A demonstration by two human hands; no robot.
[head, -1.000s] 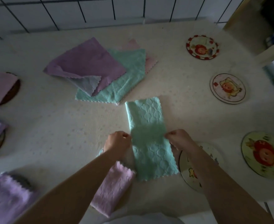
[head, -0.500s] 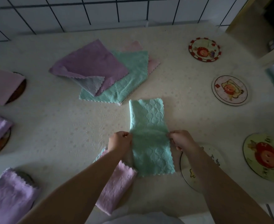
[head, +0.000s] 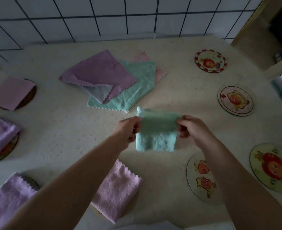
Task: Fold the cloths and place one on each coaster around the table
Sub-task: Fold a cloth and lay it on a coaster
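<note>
I hold the green cloth (head: 156, 130) stretched between my two hands above the middle of the desk (head: 54, 130). My left hand (head: 128, 130) pinches its left edge and my right hand (head: 192, 128) pinches its right edge, fingers curled onto the fabric, so the cloth hangs folded over, its lower edge clear of the desk. One second ago the same cloth lay flat on the desk as a long strip, with my hands at its sides near the midpoint; it is now lifted and doubled to about half that length, and my hands are higher and farther from me. Both forearms reach forward from the bottom of the view, converging on the cloth, knuckles up.

Just beyond the cloth lies the pile (head: 110, 82) of unfolded cloths: purple on top, green beneath, pink lowest. A folded pink cloth (head: 117, 188) covers the coaster nearest me, under my left forearm. Three more folded cloths sit on coasters along the left edge. Four bare coasters lie on the right; the nearest one (head: 201, 178) is just below my right wrist.
</note>
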